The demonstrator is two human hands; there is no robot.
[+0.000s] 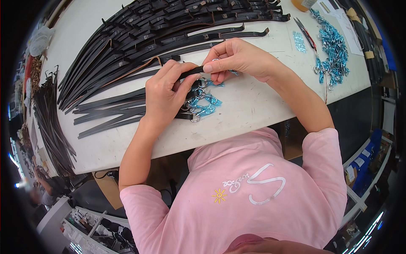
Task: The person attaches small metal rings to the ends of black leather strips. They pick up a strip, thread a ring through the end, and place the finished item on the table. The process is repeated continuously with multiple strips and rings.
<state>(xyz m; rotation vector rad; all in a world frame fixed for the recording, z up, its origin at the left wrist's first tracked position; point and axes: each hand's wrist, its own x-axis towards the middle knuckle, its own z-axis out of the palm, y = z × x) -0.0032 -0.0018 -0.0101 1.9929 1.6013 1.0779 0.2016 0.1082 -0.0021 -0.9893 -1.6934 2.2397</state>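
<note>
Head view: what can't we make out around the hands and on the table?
- Head view: held black strap, partly covered by left hand and right hand.
- Head view: amber container, cut off by upper edge.
- Head view: blue-wrapped clasps, overlapping, too small to count.

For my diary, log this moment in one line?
left hand: grips black strap; right hand: grips same strap; table: blue-wrapped metal pieces, more straps

The head-worn fisheye view looks down, close above the table (253,99).
</note>
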